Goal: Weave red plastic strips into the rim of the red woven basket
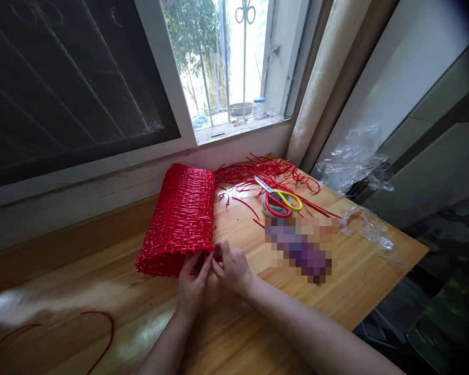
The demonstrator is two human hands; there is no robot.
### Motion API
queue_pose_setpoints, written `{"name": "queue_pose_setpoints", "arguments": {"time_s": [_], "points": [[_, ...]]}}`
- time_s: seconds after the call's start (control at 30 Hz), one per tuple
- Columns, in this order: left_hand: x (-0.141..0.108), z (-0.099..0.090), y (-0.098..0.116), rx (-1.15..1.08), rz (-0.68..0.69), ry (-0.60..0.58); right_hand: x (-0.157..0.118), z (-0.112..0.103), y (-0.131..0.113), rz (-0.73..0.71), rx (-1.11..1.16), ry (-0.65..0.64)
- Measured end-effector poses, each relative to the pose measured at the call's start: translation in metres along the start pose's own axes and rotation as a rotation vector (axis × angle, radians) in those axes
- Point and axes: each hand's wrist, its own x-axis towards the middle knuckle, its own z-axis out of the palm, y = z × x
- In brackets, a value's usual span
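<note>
A red woven basket (pixel 182 208) lies on its side on the wooden table (pixel 148 312), its open end toward me. My left hand (pixel 193 278) is closed on the basket's rim at the lower right corner, some fingers hidden inside the opening. Right beside it, my right hand (pixel 232 265) pinches at the same corner; whatever is between its fingertips is too small to make out. The two hands nearly touch.
Loose red strips (pixel 258 172) are heaped behind, near the window wall. Scissors (pixel 283 200) with red and yellow handles rest on a tape roll (pixel 271 208). A blurred purple item (pixel 300 250) lies at right, near clear plastic (pixel 371 234). A curved strip (pixel 111 328) lies front left.
</note>
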Motion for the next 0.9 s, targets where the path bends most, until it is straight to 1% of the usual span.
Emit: {"name": "queue_pose_setpoints", "arguments": {"time_s": [0.1, 0.2, 0.27, 0.33, 0.43, 0.57, 0.67, 0.73, 0.8, 0.9], "points": [[0.001, 0.000, 0.000, 0.013, 0.044, 0.012, 0.005, 0.000, -0.003, 0.052, -0.025, -0.012], [0.001, 0.001, 0.000, -0.013, 0.070, 0.065, 0.008, 0.003, -0.006, 0.081, -0.001, -0.011], [0.001, 0.002, 0.000, -0.068, 0.031, 0.078, 0.008, 0.005, -0.007, 0.095, 0.036, -0.001], [-0.001, 0.005, 0.000, -0.129, -0.022, 0.065, 0.006, 0.004, -0.007, 0.098, 0.083, 0.016], [-0.003, 0.011, 0.002, -0.186, -0.039, -0.007, 0.003, -0.001, -0.006, 0.136, 0.156, 0.052], [-0.001, 0.023, 0.001, -0.205, 0.068, -0.125, 0.001, -0.011, 0.002, 0.251, 0.292, 0.072], [0.005, 0.031, -0.005, -0.109, 0.147, -0.217, 0.003, -0.021, 0.013, 0.383, 0.361, 0.050], [0.010, 0.034, -0.009, -0.015, 0.188, -0.265, 0.005, -0.028, 0.019, 0.455, 0.307, 0.009], [0.015, 0.034, -0.011, 0.041, 0.224, -0.312, 0.008, -0.033, 0.023, 0.491, 0.208, -0.028], [0.023, 0.028, -0.006, 0.090, 0.238, -0.334, 0.016, -0.038, 0.026, 0.480, 0.092, 0.001]]}}
